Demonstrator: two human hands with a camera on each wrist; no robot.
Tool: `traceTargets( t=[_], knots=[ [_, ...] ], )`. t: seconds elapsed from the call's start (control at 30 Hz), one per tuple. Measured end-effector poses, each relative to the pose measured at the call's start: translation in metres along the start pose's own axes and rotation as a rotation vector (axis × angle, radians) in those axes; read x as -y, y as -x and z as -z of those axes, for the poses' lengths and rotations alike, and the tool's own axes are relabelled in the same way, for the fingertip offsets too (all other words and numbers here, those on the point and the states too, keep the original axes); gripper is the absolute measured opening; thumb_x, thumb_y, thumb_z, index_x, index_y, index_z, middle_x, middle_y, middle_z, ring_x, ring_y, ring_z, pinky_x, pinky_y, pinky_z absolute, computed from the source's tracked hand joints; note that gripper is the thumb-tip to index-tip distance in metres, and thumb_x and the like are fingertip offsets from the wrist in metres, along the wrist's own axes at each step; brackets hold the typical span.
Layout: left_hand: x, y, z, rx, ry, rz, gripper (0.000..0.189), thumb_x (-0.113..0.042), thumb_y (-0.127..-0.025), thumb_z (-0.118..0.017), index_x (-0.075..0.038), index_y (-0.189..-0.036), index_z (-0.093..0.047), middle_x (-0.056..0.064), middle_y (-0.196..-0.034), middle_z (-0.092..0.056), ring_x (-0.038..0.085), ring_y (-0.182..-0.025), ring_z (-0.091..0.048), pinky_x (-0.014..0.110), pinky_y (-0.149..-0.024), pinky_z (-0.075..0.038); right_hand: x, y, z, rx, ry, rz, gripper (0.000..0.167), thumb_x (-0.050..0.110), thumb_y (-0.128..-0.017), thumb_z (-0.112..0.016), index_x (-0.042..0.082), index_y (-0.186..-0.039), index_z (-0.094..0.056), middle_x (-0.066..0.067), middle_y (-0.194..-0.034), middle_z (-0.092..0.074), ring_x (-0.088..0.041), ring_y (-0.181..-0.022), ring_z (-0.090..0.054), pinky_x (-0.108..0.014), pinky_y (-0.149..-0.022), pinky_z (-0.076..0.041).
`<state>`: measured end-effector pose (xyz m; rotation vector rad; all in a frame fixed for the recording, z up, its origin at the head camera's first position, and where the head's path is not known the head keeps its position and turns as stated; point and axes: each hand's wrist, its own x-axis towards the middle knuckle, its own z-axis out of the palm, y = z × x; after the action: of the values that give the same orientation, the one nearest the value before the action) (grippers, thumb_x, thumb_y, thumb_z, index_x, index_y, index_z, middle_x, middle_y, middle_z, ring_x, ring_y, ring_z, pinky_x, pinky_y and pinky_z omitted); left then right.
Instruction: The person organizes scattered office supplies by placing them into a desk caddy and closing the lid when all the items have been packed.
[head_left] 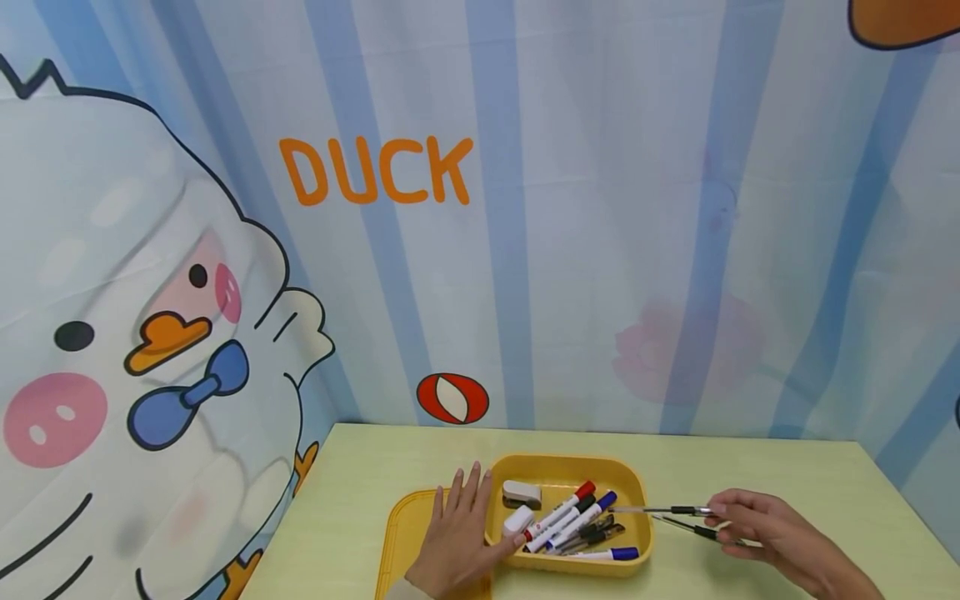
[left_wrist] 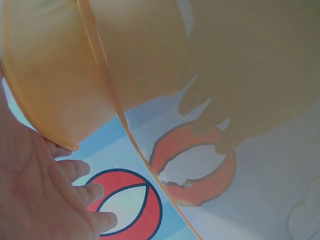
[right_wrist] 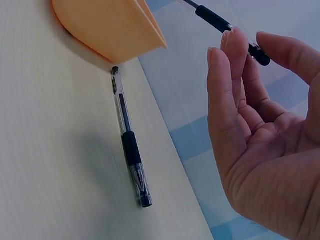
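Note:
My right hand [head_left: 772, 529] pinches a clear gel pen [right_wrist: 214, 18] with a black grip between thumb and fingertips, its far end over the right rim of a yellow basket [head_left: 566, 467]. Below it, another gel pen [right_wrist: 128, 137] lies on the table beside the basket. My left hand [head_left: 457, 533] rests against the basket's left side, fingers straight and thumb at the near left rim. Inside the basket lie a red-capped marker [head_left: 561, 510], blue-capped markers [head_left: 583, 521], several dark pens [head_left: 596, 533], a small stapler-like item [head_left: 521, 493] and a white block [head_left: 517, 522].
A flat yellow tray or lid [head_left: 397, 525] lies left of the basket, partly under my left hand. The pale table [head_left: 750, 467] ends at a striped curtain [head_left: 585, 250] printed with a duck figure.

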<state>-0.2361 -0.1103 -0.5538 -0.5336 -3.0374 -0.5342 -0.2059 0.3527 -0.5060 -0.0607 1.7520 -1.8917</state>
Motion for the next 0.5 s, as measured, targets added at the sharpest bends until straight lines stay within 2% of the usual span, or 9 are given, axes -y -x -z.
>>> traceTargets(
  t=[0.5],
  knots=[
    [0.001,0.0,-0.001,-0.005,-0.004,-0.005,0.1,-0.08,-0.09,-0.043,-0.014,-0.163,-0.026,0.011,-0.17,-0.017,0.038,-0.156,-0.016,0.069,-0.119,-0.013,0.0,-0.012,-0.013,-0.033,0.028,0.003,0.019,0.024,-0.106,-0.054,0.013,-0.113,-0.068,-0.002,-0.106,-0.071,-0.016,-0.094,-0.069,-0.034,-0.086,-0.059]
  ],
)
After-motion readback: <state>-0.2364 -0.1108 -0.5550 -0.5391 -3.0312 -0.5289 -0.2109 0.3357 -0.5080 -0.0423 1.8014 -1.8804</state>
